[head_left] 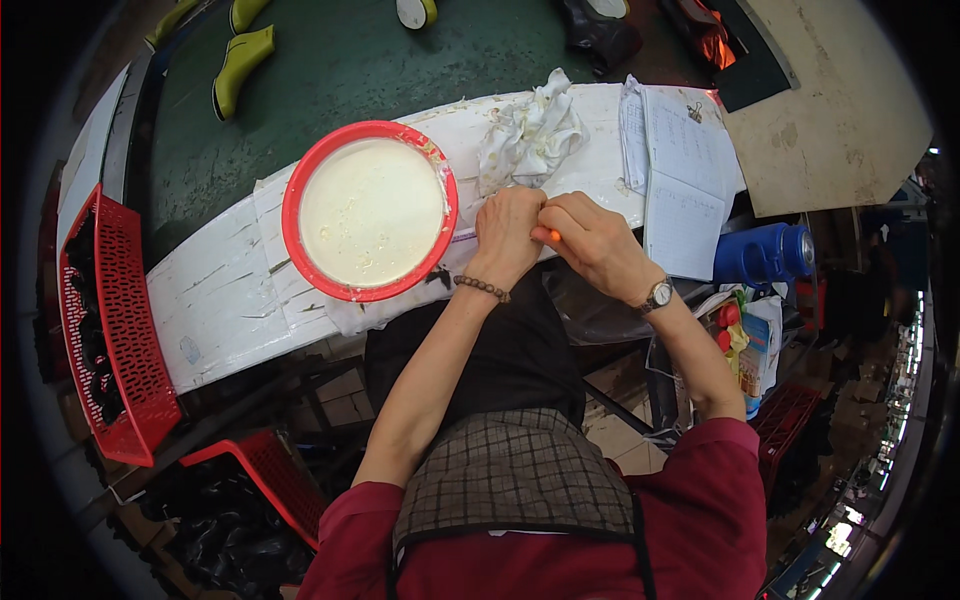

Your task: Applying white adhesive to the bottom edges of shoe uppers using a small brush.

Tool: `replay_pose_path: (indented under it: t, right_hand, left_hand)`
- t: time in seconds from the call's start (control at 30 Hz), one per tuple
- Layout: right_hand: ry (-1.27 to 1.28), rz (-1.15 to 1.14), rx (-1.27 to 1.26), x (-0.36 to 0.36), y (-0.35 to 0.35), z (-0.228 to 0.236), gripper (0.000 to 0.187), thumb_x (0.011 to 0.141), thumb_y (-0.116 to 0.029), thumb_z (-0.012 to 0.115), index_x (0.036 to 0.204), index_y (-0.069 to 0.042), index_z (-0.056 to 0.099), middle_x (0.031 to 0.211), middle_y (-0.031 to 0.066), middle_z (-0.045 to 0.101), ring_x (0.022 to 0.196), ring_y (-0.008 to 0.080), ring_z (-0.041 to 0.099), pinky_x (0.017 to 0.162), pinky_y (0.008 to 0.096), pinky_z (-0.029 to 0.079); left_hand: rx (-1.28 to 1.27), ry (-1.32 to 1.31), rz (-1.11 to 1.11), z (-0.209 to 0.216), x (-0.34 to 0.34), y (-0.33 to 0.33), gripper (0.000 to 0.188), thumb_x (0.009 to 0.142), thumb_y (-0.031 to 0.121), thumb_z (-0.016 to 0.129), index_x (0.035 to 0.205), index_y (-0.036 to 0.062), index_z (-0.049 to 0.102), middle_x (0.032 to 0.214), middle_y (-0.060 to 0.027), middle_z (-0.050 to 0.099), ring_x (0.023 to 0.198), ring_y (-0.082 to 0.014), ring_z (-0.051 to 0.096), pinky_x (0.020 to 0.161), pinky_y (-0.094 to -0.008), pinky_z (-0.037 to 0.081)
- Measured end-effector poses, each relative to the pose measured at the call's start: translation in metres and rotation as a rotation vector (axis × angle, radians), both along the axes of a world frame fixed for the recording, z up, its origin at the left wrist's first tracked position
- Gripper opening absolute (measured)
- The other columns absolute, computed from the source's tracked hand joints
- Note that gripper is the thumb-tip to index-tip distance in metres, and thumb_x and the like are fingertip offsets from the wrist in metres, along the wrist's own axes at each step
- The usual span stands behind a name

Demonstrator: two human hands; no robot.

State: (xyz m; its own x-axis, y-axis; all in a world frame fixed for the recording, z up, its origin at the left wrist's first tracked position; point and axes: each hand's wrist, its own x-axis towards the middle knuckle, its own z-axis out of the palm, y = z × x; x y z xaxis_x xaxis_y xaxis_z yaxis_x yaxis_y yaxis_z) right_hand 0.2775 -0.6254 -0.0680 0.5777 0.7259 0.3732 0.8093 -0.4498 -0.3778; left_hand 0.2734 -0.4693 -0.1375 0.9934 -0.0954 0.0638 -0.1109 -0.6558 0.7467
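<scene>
My left hand [510, 230], a beaded bracelet at its wrist, is closed over the near edge of the white board. What its fingers hold, if anything, is hidden. Right beside it, my right hand [592, 240] is closed around a small object with an orange end [555, 236]; the rest of that object is covered by the fingers. A thin purple strip [463, 238] lies just left of my left hand. To the left stands a red basin [292, 215] of creamy white liquid [370, 212]. Beyond my hands lies a crumpled white cloth [530, 135] with yellowish spots.
An open notebook [686, 190] and a blue bottle [765, 254] are at the right. Yellow-green boots [243, 70] and dark boots [598, 35] lie on the green surface [330, 60] at the back. Red plastic baskets [130, 330] with black items stand at the left.
</scene>
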Motion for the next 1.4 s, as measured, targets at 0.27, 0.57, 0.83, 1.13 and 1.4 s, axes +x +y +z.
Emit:
replay_pose_path:
  t: [0.27,0.57,0.83,1.13,1.4]
  right_hand:
    - [0.268,-0.097,0.021,0.057,0.006,-0.006,0.02,0.099,-0.018,0.069,0.093,-0.001,0.061,0.082,0.0162,0.058,0.075,0.0377,0.059,0.067,0.0393,0.05]
    - [0.736,-0.327,-0.057,0.081,-0.026,-0.037,0.039,0.107,-0.028,0.058,0.082,0.002,0.06,0.063,0.0058,0.062,0.051,0.0121,0.06,0.047,0.0311,0.048]
    - [0.502,-0.474,0.218,0.012,-0.045,-0.016,0.023,0.107,-0.017,0.057,0.098,0.001,0.068,0.077,0.0069,0.064,0.067,0.0145,0.057,0.065,0.0291,0.047]
    - [0.346,-0.67,0.67,-0.011,-0.044,-0.021,0.026,0.11,-0.021,0.059,0.106,0.002,0.071,0.099,0.0033,0.066,0.073,0.0099,0.056,0.067,0.0276,0.049]
    - [0.364,-0.741,0.326,-0.029,-0.074,-0.047,0.011,0.088,0.0,0.078,0.097,0.002,0.073,0.094,0.0108,0.073,0.075,0.016,0.071,0.068,0.0287,0.056]
  left_hand:
    - [-0.093,0.064,0.141,-0.002,-0.004,-0.013,0.012,0.079,0.012,0.081,0.086,0.0023,0.078,0.083,-0.0222,0.073,0.083,-0.0428,0.072,0.074,-0.0505,0.056]
    - [-0.097,-0.003,0.122,-0.004,-0.006,-0.011,0.018,0.081,0.016,0.082,0.092,0.0028,0.08,0.084,-0.0204,0.075,0.081,-0.0387,0.073,0.074,-0.0466,0.056]
    - [-0.118,0.1,0.13,0.004,-0.003,-0.011,0.015,0.081,0.011,0.08,0.093,0.0018,0.08,0.086,-0.0239,0.074,0.085,-0.0421,0.073,0.077,-0.0485,0.058]
    - [-0.367,0.246,0.13,0.002,0.001,-0.01,0.026,0.084,0.015,0.074,0.107,0.0059,0.082,0.093,-0.0229,0.077,0.086,-0.0369,0.076,0.083,-0.0429,0.058]
    - [-0.319,0.266,0.174,-0.003,0.005,-0.01,0.023,0.086,0.02,0.074,0.101,0.005,0.082,0.092,-0.0209,0.078,0.087,-0.0351,0.076,0.083,-0.0429,0.058]
